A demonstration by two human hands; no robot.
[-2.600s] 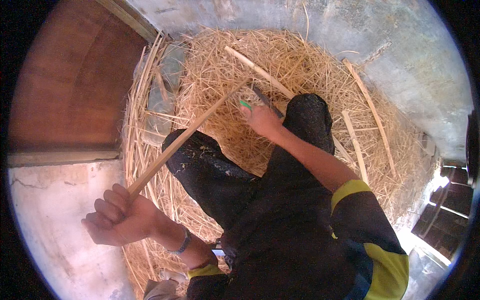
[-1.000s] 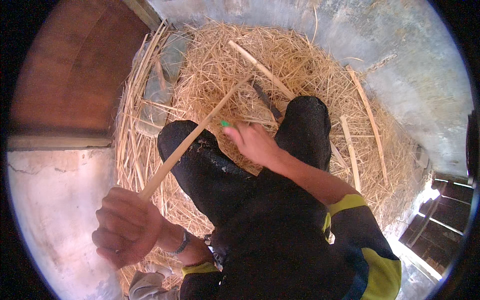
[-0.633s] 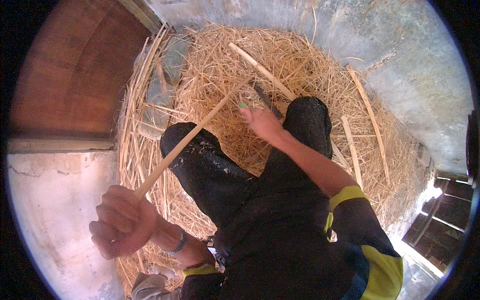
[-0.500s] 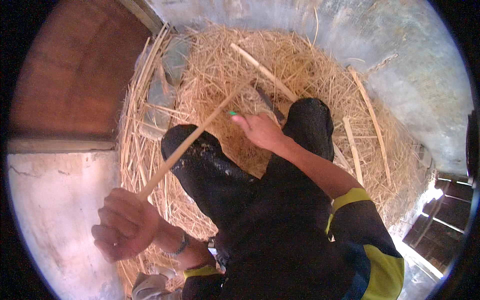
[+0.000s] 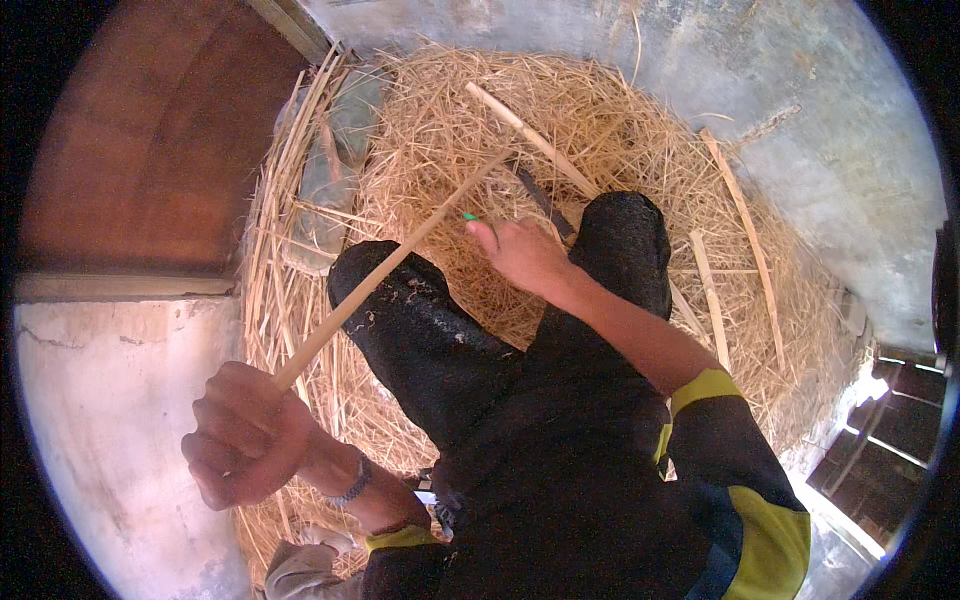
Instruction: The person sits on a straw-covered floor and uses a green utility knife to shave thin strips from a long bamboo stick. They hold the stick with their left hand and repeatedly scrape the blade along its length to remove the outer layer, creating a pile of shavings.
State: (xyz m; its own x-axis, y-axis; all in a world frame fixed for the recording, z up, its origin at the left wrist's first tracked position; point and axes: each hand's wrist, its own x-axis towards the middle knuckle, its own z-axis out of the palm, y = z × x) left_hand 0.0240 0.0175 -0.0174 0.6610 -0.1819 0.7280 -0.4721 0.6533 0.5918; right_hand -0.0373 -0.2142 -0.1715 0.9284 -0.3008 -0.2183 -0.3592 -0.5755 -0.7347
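My left hand (image 5: 245,435) is closed in a fist around the near end of a long, slender, pale wooden stick (image 5: 395,258). The stick slants up and to the right, passing over my left knee, and its far tip is above the straw (image 5: 450,110). My right hand (image 5: 520,255) is between my knees with its fingers curled. A small green tip (image 5: 470,216) sticks out by its thumb; the rest of that thing is hidden in the hand. Just beyond it is a dark flat blade-like strip (image 5: 545,203); whether my hand holds it I cannot tell.
A thicker pale stick (image 5: 530,137) is on the straw beyond my right knee. More wood strips (image 5: 742,235) are at the right, and long thin strips (image 5: 272,210) at the left. Plastered walls (image 5: 800,150) and a brown panel (image 5: 150,160) bound the space.
My left hand has risen slightly with the stick, which stays at nearly the same slant. My right hand has barely moved.
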